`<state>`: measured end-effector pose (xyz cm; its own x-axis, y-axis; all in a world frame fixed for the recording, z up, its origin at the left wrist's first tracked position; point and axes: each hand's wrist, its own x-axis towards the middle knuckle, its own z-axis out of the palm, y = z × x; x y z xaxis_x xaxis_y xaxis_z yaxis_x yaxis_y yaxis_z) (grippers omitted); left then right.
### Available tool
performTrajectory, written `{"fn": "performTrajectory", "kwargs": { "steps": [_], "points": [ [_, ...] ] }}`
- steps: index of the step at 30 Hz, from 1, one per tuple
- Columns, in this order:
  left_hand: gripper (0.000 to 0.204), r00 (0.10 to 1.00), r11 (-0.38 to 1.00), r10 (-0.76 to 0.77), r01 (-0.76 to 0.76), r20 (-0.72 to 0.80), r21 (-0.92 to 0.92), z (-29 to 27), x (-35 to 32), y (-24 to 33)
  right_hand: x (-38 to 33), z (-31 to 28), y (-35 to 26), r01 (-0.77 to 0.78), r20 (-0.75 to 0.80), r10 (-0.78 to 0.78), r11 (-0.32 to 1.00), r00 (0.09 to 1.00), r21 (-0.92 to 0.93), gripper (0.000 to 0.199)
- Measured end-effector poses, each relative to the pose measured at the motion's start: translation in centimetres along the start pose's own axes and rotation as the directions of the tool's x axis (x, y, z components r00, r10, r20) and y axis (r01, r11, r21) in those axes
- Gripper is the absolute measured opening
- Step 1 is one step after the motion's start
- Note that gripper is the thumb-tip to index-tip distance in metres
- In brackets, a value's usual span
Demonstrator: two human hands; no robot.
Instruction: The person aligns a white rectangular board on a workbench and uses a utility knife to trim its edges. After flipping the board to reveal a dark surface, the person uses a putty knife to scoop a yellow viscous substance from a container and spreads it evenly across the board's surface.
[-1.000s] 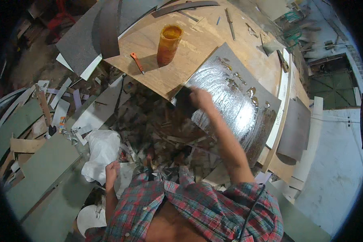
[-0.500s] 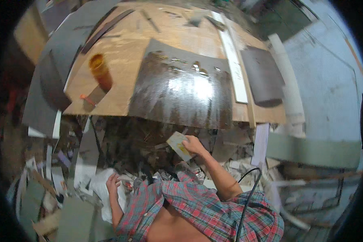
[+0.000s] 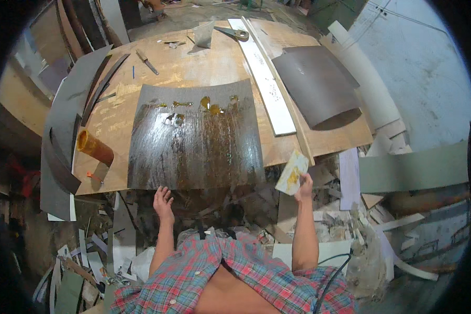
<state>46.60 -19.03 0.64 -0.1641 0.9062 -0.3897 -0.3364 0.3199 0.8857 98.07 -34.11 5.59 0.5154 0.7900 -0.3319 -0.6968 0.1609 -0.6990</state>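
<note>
A dark brown sheet [image 3: 193, 141] lies on the wooden table [image 3: 104, 115], its front part at the near edge. Wet, shiny streaks cover much of it, and several amber blobs of glue [image 3: 209, 106] sit toward its far side. My left hand [image 3: 164, 206] is at the sheet's near edge, fingers stretched and slightly apart, holding nothing; whether they touch the edge I cannot tell. In my right hand [image 3: 304, 187] is a flat pale spreader [image 3: 292, 171] smeared with yellow glue. It is held off the table's near edge, right of the wet sheet.
An orange-brown glue-stained cylinder [image 3: 95, 147] leans at the left. A white strip [image 3: 267, 89] and a thin wooden batten [image 3: 280, 83] run along the right, beside a curled brown sheet [image 3: 319, 86]. Farther back lie a knife [image 3: 147, 63] and a handsaw [image 3: 235, 33]. Offcuts [image 3: 89, 256] litter the floor.
My left hand has come up from low at the left to the sheet's near edge. My right hand has moved right with the spreader. The view has also shifted.
</note>
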Motion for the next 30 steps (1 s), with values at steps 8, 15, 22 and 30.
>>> {"fn": "performTrajectory", "kwargs": {
  "steps": [8, 15, 22, 30],
  "points": [
    [0.052, 0.936, 0.996, -0.085, 0.091, -0.34, 0.001, 1.6, -1.2, -1.5, 30.5, 9.6, -5.8, -0.158, 0.357, 0.192, 0.98, 0.914, -0.122, 0.039],
    [0.057, 0.903, 0.999, 0.008, 0.014, -0.43, 0.049, 3.2, -0.8, -0.5, 43.6, 21.3, -1.2, -0.224, 0.427, 0.261, 0.965, 0.866, -0.135, 0.046],
    [0.051, 0.85, 1.0, 0.005, 0.006, -0.526, 0.02, 2.7, 1.0, 1.1, 46.4, 21.7, 1.5, -0.277, 0.445, 0.333, 0.942, 0.832, -0.187, 0.041],
    [0.031, 0.921, 0.975, 0.091, -0.006, -0.379, 0.22, 2.9, 13.4, 8.6, 35.7, 10.6, -4.0, -0.135, 0.292, 0.165, 0.984, 0.942, -0.12, 0.044]
  ]
}}
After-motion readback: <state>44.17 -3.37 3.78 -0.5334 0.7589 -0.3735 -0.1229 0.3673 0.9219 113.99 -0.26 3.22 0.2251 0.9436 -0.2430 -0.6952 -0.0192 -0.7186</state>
